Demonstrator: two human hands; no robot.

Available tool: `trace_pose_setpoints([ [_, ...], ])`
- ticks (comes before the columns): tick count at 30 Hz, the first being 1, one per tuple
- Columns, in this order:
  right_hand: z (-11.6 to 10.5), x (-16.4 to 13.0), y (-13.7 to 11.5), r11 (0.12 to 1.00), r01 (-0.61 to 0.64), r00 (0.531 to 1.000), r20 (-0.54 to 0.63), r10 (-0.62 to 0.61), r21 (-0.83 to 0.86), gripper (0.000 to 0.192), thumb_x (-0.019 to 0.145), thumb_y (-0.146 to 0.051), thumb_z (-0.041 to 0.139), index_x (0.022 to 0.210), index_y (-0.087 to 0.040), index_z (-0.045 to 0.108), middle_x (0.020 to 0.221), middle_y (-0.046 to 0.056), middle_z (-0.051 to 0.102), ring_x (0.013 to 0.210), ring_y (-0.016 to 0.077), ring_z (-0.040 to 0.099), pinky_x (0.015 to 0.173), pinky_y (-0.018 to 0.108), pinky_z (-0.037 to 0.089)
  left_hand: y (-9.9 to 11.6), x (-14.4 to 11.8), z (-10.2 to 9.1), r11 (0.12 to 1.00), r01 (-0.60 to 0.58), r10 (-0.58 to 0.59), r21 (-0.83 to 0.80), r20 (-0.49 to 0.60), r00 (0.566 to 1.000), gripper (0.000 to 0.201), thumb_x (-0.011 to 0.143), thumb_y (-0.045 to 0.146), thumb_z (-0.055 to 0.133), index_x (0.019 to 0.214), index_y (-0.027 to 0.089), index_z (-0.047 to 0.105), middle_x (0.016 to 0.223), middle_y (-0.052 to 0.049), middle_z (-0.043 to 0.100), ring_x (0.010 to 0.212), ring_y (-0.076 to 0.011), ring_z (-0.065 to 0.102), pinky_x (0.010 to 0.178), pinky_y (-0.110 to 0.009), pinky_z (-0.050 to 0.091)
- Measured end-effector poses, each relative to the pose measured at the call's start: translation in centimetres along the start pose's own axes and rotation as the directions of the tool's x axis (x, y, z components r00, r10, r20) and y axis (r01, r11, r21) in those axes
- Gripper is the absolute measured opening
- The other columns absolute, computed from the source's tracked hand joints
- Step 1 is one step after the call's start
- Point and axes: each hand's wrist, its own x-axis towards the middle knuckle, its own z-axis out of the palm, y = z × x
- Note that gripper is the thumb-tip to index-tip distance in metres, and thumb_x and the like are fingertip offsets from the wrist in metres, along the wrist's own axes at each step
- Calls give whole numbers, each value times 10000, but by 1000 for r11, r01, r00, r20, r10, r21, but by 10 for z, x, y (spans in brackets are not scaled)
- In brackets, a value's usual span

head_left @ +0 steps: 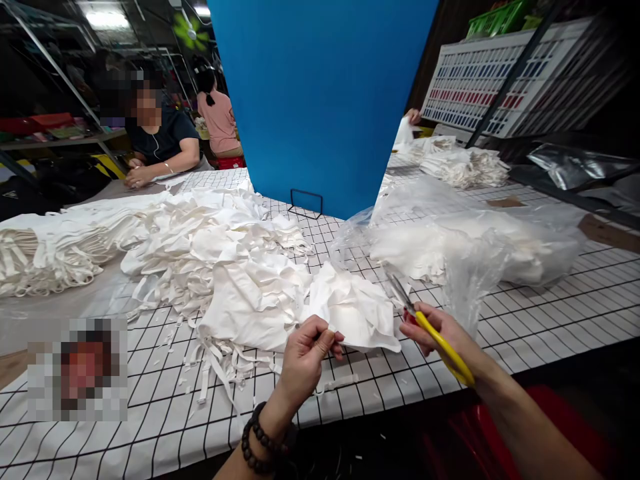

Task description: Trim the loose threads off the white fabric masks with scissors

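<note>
My left hand (pixel 307 353) pinches the near edge of a white fabric piece (pixel 353 310) that lies on the gridded table (pixel 150 427). A dark bead bracelet (pixel 257 440) sits on that wrist. My right hand (pixel 440 337) grips yellow-handled thread snips (pixel 430 330), whose metal blades point up and left, just right of the fabric's edge. Behind the piece spreads a big heap of white fabric pieces and strips (pixel 210 260).
A clear plastic bag of white pieces (pixel 475 243) lies at the right. A blue board (pixel 320 100) stands upright behind. More white stacks (pixel 460 163) lie far right and stacked pieces (pixel 45 257) at left. A seated person (pixel 160 137) works across the table.
</note>
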Motion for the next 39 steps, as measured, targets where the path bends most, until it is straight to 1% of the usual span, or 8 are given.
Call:
trace_pose_setpoints([
  [8, -30, 19, 20, 985, 53, 945, -309, -103, -166, 502, 583, -463, 862, 858, -219, 521, 887, 59, 667, 817, 239, 640, 732, 373, 527, 27, 5, -29, 985, -108, 120, 137, -80, 990, 159, 881, 281, 626, 785, 158, 660, 770, -6, 575, 647, -120, 587, 648, -247, 472],
  [14, -11, 26, 18, 982, 177, 978, -100, -183, -70, 447, 686, -478, 792, 872, -227, 473, 1118, 120, 670, 1013, 264, 640, 867, 407, 514, 45, 3, -75, 973, -116, 144, 198, -132, 981, 139, 866, 281, 635, 789, 167, 655, 759, -11, 573, 675, -134, 529, 657, -252, 416],
  [18, 7, 48, 17, 965, 228, 954, -171, -248, -129, 420, 711, -476, 756, 895, -232, 468, 1105, 103, 661, 1002, 244, 632, 869, 399, 503, 48, -9, -92, 965, -66, 96, 253, -109, 989, 176, 871, 305, 615, 774, 163, 651, 751, -18, 555, 674, -139, 503, 638, -250, 386],
  [21, 18, 67, 8, 956, 193, 961, -155, -230, -219, 411, 673, -422, 784, 890, -231, 491, 1040, 63, 666, 937, 229, 623, 794, 377, 514, 48, -18, -95, 952, -40, 68, 303, -85, 994, 224, 873, 334, 592, 736, 161, 631, 724, -23, 539, 673, -153, 492, 631, -260, 375],
  [27, 41, 75, -17, 903, 193, 972, 198, -123, -385, 353, 647, -335, 789, 868, -214, 542, 888, 20, 655, 795, 200, 599, 668, 313, 480, 48, -23, -94, 891, -70, 85, 449, -14, 996, 285, 905, 339, 533, 683, 169, 586, 681, -26, 527, 680, -172, 495, 673, -287, 370],
  [33, 51, 72, -20, 885, 228, 950, 293, -110, -406, 262, 679, -304, 745, 847, -205, 570, 861, 27, 639, 781, 196, 583, 642, 301, 448, 51, -18, -92, 883, -98, 126, 459, -32, 992, 282, 901, 331, 524, 673, 171, 567, 679, -19, 520, 678, -167, 490, 672, -286, 375],
  [36, 42, 72, -27, 941, 218, 954, 258, -150, -259, 277, 706, -297, 723, 868, -205, 518, 830, 11, 615, 723, 162, 562, 612, 279, 440, 63, -4, -96, 891, -129, 182, 435, -82, 980, 241, 884, 310, 531, 694, 168, 571, 689, -16, 513, 673, -161, 490, 662, -283, 387],
  [39, 26, 65, -48, 964, 240, 945, 198, -259, 115, 337, 689, -286, 765, 882, -205, 500, 825, -13, 578, 689, 123, 532, 612, 251, 437, 97, 30, -103, 851, -257, 335, 459, -96, 937, 195, 829, 251, 548, 653, 168, 560, 653, 2, 503, 625, -136, 470, 610, -259, 382],
])
